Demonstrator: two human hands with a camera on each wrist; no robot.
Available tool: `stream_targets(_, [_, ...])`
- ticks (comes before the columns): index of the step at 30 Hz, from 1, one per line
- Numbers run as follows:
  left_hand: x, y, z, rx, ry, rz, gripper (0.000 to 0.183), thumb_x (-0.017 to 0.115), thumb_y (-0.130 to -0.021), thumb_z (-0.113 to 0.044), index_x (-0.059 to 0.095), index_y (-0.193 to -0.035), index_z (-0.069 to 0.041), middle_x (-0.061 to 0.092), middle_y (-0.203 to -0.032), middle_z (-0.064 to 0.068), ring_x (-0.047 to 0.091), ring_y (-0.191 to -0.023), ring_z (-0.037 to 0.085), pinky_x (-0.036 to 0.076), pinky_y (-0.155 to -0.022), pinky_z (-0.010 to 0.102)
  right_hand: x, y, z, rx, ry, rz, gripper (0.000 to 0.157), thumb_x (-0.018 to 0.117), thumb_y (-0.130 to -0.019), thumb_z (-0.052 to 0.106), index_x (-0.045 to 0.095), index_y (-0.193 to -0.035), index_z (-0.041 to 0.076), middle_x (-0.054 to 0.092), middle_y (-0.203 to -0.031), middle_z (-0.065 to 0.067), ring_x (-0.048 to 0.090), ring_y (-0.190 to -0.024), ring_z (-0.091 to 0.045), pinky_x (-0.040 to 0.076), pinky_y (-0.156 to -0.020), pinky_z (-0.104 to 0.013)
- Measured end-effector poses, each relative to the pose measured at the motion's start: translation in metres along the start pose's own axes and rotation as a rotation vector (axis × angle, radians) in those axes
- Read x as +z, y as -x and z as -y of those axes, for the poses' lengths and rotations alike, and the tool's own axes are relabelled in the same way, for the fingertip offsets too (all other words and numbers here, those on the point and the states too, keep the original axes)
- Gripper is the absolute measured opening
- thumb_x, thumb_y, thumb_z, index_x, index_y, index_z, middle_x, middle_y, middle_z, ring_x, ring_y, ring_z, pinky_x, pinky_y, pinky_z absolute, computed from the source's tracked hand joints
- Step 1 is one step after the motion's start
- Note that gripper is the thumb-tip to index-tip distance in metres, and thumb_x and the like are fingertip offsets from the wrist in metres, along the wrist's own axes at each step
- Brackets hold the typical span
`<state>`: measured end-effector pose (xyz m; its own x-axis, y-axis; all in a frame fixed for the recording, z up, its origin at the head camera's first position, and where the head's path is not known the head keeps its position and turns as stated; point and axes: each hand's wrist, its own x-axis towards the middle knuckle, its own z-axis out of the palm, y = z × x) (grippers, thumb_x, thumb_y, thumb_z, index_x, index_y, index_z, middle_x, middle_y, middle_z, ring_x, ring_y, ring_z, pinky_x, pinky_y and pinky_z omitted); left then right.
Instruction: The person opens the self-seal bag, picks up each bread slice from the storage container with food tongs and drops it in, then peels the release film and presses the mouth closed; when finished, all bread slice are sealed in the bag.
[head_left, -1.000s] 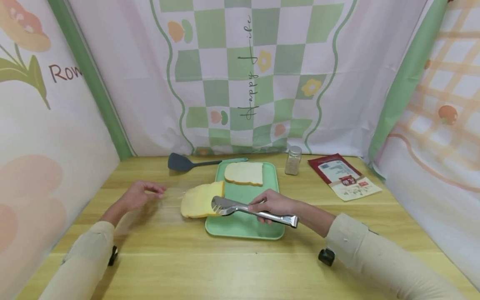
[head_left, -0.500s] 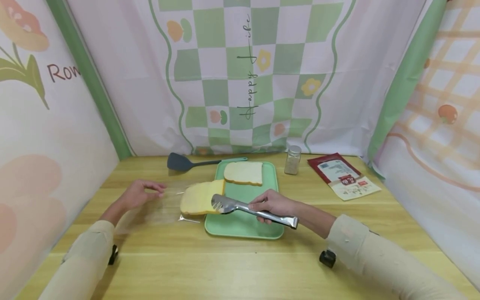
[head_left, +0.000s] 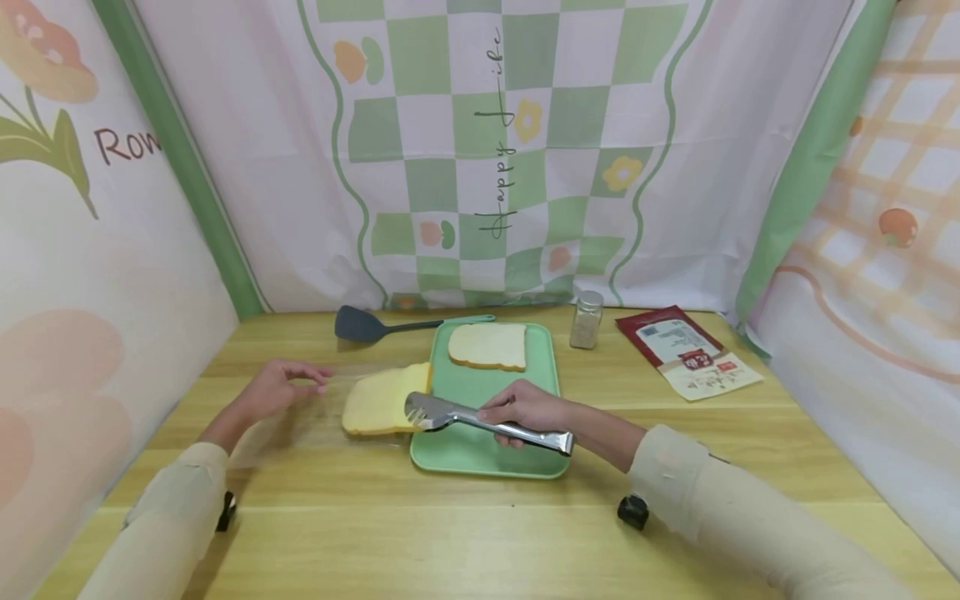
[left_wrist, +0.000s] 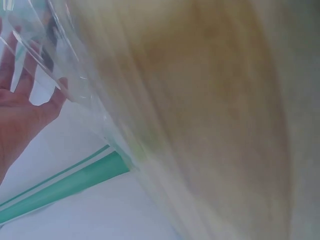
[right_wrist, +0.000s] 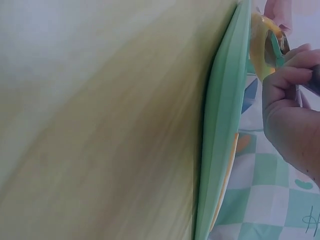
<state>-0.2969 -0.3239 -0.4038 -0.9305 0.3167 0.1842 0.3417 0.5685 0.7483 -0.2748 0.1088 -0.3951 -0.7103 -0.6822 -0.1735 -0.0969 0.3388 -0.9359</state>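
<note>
In the head view my right hand (head_left: pixel 523 408) grips metal tongs (head_left: pixel 487 427). Their jaws are on a slice of bread (head_left: pixel 382 402), yellowish on top, which is tilted over the left edge of the green tray (head_left: pixel 487 460). Part of that slice reaches left into a clear plastic bag (head_left: pixel 288 437). My left hand (head_left: pixel 277 390) holds the bag at its side; in the left wrist view its thumb and fingers (left_wrist: pixel 25 80) are at the clear film. A second, white slice of bread (head_left: pixel 489 345) lies flat at the back of the tray.
A dark spatula (head_left: pixel 363 325) lies behind the tray, its handle reaching the tray's back edge. To the right stand a small glass jar (head_left: pixel 587 322) with a metal lid and a red and cream packet (head_left: pixel 686 354), lying flat. Printed cloth (head_left: pixel 502 167) hangs behind the table.
My right hand, the tongs and the yellowish slice have moved left, taking the slice further off the tray and into the clear bag. My left hand stays almost where it was.
</note>
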Motion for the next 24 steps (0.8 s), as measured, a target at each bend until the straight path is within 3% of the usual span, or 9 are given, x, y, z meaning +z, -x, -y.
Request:
stream_targets(8, [-0.001,0.000,-0.002,-0.003,0.031,0.008,0.013,0.072,-0.090,-0.004,0.072,-0.096,0.007,0.067,-0.121,0.022,0.058,-0.119,0.044,0.035,-0.105,0.064,0.001,-0.012,0.003,-0.016,0.056,0.016,0.031,0.063,-0.098,0.019,0.070,-0.118,-0.004,0.065,-0.061,-0.003,0.056,-0.046,-0.008,0.047,-0.047,-0.021])
stream_targets(24, [-0.005,0.000,0.004,0.010,0.043,-0.006,0.016,0.073,-0.089,-0.007,0.071,-0.096,0.007,0.066,-0.122,0.021,0.056,-0.121,0.045,0.031,-0.107,0.065,0.013,-0.031,0.014,0.023,0.051,0.020,0.031,0.065,-0.097,0.020,0.070,-0.118,-0.002,0.065,-0.062,-0.005,0.057,-0.046,-0.008,0.048,-0.047,-0.021])
